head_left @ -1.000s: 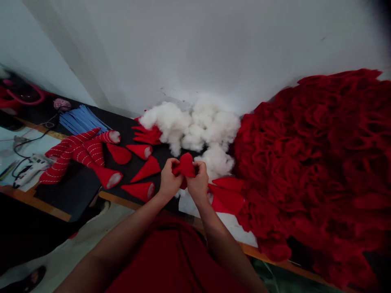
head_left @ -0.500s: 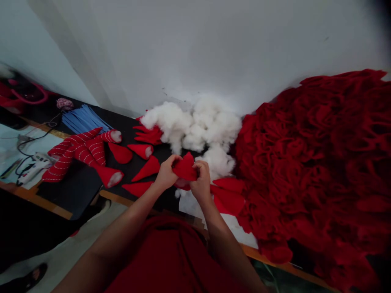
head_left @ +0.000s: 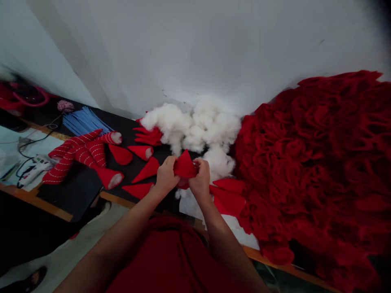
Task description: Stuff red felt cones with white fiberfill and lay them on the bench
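Note:
Between both hands a red felt cone (head_left: 185, 164) is held over the table, its point away from me. My left hand (head_left: 166, 175) grips its left side, fingers closed on the cloth. On the other side my right hand (head_left: 200, 174) pinches the felt near its wide end. Just beyond the hands lies a heap of white fibre stuffing (head_left: 198, 126). Left of my left hand are several red felt cones (head_left: 146, 169), one (head_left: 141, 152) with white stuffing showing at its open end. More flat red pieces (head_left: 229, 195) lie right of my right hand.
A tall pile of red felt pieces (head_left: 317, 162) fills the right side. At left are white-striped red cones (head_left: 73, 152), blue strips (head_left: 87, 121), a string ball (head_left: 65, 106) and a white glue gun (head_left: 35, 169) with a cord. A wall (head_left: 214, 53) stands behind the table.
The cone's point has straightened into a clean peak between my hands. My left hand's fingers have shifted slightly on the felt. The things on the table stay in place.

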Action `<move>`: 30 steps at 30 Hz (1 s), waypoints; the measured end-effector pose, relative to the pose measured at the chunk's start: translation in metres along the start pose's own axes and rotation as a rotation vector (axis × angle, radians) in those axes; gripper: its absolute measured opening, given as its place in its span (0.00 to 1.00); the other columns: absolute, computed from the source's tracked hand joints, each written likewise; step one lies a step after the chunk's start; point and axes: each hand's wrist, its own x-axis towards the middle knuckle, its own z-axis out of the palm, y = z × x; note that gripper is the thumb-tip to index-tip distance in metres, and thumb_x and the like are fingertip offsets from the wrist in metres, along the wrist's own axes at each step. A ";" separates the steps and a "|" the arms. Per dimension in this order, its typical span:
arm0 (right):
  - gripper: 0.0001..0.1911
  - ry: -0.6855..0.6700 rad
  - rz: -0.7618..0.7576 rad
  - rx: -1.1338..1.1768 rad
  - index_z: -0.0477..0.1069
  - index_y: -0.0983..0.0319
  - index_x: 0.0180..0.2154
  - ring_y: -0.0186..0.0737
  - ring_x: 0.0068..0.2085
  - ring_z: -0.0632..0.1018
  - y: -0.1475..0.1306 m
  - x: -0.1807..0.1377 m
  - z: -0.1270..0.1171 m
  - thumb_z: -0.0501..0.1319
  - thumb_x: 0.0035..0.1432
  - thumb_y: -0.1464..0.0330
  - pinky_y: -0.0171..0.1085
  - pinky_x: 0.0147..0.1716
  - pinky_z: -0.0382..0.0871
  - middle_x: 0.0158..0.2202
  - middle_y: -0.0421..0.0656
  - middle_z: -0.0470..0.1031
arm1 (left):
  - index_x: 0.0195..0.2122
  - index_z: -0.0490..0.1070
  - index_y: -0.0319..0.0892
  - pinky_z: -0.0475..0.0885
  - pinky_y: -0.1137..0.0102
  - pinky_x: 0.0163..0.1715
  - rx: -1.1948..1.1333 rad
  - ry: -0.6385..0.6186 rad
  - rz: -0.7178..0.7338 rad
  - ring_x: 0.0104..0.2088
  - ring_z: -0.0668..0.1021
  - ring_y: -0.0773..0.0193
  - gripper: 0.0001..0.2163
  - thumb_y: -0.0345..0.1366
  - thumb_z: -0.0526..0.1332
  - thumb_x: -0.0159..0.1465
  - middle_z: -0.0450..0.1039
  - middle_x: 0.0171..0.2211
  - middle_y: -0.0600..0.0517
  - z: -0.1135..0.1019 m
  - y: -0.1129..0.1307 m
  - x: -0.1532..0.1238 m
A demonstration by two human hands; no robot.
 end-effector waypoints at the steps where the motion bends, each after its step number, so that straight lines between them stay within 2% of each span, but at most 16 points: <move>1: 0.20 -0.021 -0.016 -0.011 0.63 0.62 0.40 0.40 0.37 0.69 0.000 0.001 0.000 0.53 0.40 0.75 0.37 0.35 0.66 0.38 0.46 0.66 | 0.38 0.63 0.40 0.66 0.70 0.33 0.002 -0.023 0.034 0.35 0.71 0.60 0.14 0.26 0.54 0.48 0.67 0.36 0.48 0.000 0.002 -0.003; 3: 0.19 -0.084 -0.039 -0.047 0.64 0.62 0.40 0.40 0.37 0.70 0.002 0.001 -0.001 0.54 0.42 0.74 0.38 0.36 0.66 0.38 0.46 0.67 | 0.38 0.64 0.41 0.66 0.70 0.33 0.025 -0.051 0.090 0.36 0.71 0.61 0.14 0.26 0.53 0.49 0.67 0.36 0.47 0.000 0.003 -0.007; 5: 0.15 -0.113 -0.034 -0.084 0.66 0.62 0.36 0.40 0.36 0.71 0.004 0.001 -0.002 0.52 0.42 0.76 0.38 0.36 0.65 0.34 0.44 0.70 | 0.36 0.65 0.41 0.65 0.71 0.32 0.068 -0.057 0.108 0.34 0.72 0.61 0.13 0.25 0.52 0.49 0.67 0.34 0.48 0.001 0.001 -0.007; 9: 0.17 -0.022 0.030 -0.112 0.66 0.62 0.33 0.40 0.35 0.71 0.008 0.002 -0.003 0.50 0.38 0.79 0.38 0.35 0.65 0.31 0.44 0.71 | 0.33 0.64 0.42 0.65 0.70 0.31 0.120 0.009 -0.005 0.33 0.71 0.61 0.14 0.23 0.52 0.46 0.67 0.32 0.49 0.001 -0.005 -0.001; 14: 0.18 -0.013 -0.040 -0.071 0.65 0.63 0.36 0.41 0.38 0.70 0.005 0.000 -0.004 0.50 0.40 0.78 0.39 0.38 0.65 0.35 0.46 0.69 | 0.38 0.61 0.41 0.66 0.68 0.34 -0.080 -0.014 -0.053 0.35 0.70 0.61 0.15 0.29 0.57 0.48 0.65 0.35 0.49 -0.002 0.005 -0.002; 18: 0.21 -0.092 -0.075 0.036 0.64 0.63 0.43 0.42 0.42 0.69 0.001 -0.008 -0.004 0.52 0.43 0.76 0.41 0.42 0.66 0.41 0.48 0.66 | 0.40 0.60 0.40 0.66 0.67 0.37 -0.237 -0.019 -0.090 0.37 0.70 0.62 0.16 0.29 0.57 0.49 0.66 0.36 0.49 -0.001 0.008 -0.008; 21: 0.26 -0.130 -0.004 0.082 0.61 0.63 0.47 0.43 0.44 0.69 0.000 -0.013 -0.001 0.55 0.42 0.74 0.42 0.42 0.66 0.45 0.49 0.65 | 0.37 0.62 0.40 0.66 0.68 0.38 -0.224 0.029 -0.090 0.37 0.70 0.62 0.14 0.25 0.55 0.48 0.66 0.35 0.49 0.002 0.008 -0.010; 24: 0.24 -0.059 0.137 0.092 0.64 0.63 0.44 0.43 0.43 0.70 0.003 -0.010 -0.001 0.53 0.40 0.75 0.43 0.44 0.65 0.42 0.48 0.69 | 0.36 0.64 0.40 0.66 0.66 0.41 -0.272 0.020 -0.063 0.39 0.70 0.61 0.14 0.22 0.53 0.47 0.66 0.36 0.48 0.002 0.011 -0.012; 27: 0.23 -0.056 0.243 0.206 0.64 0.63 0.42 0.41 0.40 0.72 0.008 -0.002 -0.008 0.51 0.39 0.76 0.41 0.41 0.67 0.40 0.46 0.71 | 0.38 0.64 0.42 0.64 0.64 0.46 -0.572 -0.002 -0.148 0.44 0.70 0.60 0.17 0.22 0.54 0.46 0.67 0.42 0.47 -0.003 0.013 -0.013; 30: 0.22 -0.067 0.268 0.341 0.65 0.63 0.42 0.40 0.40 0.73 0.007 0.002 -0.015 0.50 0.41 0.75 0.40 0.42 0.67 0.41 0.45 0.72 | 0.41 0.63 0.43 0.66 0.63 0.44 -1.081 -0.060 -0.450 0.45 0.71 0.60 0.16 0.29 0.58 0.49 0.68 0.45 0.47 -0.012 0.009 -0.011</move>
